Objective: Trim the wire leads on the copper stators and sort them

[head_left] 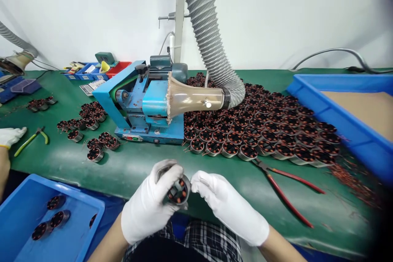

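Note:
My left hand (pixel 156 200), in a white glove, is wrapped round a motor stator (pixel 179 191), a round metal ring with a black core and copper windings. The stator is tilted so that its open face shows to me. My gloved right hand (pixel 221 200) is at the stator's right rim, thumb and fingers pinched together. Whatever lies between those fingertips is too small to make out. Red-handled pliers (pixel 287 192) lie on the green mat (pixel 147 163) to the right of my hands.
A blue machine (pixel 153 102) with a suction hose (pixel 211 28) stands ahead. Many stators (pixel 242 131) cover the mat beside it; smaller groups (pixel 101 145) sit left. Blue bins (pixel 325 110) flank both sides. At far left are another person's gloved hand (pixel 12 136) and green pliers (pixel 30 141).

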{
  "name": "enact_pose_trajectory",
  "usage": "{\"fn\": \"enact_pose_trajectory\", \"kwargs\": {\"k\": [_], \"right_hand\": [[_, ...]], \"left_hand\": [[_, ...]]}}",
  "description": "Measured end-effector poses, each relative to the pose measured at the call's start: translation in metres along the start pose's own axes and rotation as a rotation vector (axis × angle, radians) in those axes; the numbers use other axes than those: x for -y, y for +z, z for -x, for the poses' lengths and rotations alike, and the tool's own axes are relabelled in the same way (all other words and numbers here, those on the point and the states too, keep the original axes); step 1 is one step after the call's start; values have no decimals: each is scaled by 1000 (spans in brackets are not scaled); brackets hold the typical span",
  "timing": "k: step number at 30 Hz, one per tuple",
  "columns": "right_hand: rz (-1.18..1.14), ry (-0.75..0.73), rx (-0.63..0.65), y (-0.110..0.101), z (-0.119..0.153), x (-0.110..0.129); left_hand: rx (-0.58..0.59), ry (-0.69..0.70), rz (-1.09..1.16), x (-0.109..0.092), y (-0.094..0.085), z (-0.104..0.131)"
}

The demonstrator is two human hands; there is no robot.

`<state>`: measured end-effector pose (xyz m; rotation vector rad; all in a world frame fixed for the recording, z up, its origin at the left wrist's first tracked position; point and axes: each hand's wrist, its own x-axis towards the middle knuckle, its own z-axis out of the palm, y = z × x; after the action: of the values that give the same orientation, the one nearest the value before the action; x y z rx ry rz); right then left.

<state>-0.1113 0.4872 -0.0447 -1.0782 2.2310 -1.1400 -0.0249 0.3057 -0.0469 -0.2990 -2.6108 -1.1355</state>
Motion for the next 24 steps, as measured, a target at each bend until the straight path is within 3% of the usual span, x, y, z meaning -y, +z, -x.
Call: {"fn": "enact_pose_trajectory", "kwargs": {"k": [3, 6, 9, 11, 14, 16, 18, 22, 24], "right_hand": [[176, -18, -68, 3, 5, 3], [352, -12, -176, 8, 9, 10], [167, 31, -220, 9, 8, 18], [-186, 83, -73, 6, 4, 18], [-687, 176, 287, -5, -4, 10], [-712, 209, 362, -14, -4, 7], [-430, 194, 187, -21, 3, 10], [300, -18, -444, -10, 28, 23], [581, -191, -558, 5, 33, 25]], "left_hand": [[-36, 25, -160, -3, 7, 2], [-49, -37, -64, -7, 12, 2], [-169, -111, 6, -9, 14, 3], [-199, -58, -34, -7, 15, 5], [-99, 92, -91, -4, 15, 4], [-44, 47, -68, -5, 14, 3], [-19, -103, -28, -9, 13, 1], [-17, -364, 130, -19, 11, -1], [-18, -454, 265, -23, 11, -3]]}}
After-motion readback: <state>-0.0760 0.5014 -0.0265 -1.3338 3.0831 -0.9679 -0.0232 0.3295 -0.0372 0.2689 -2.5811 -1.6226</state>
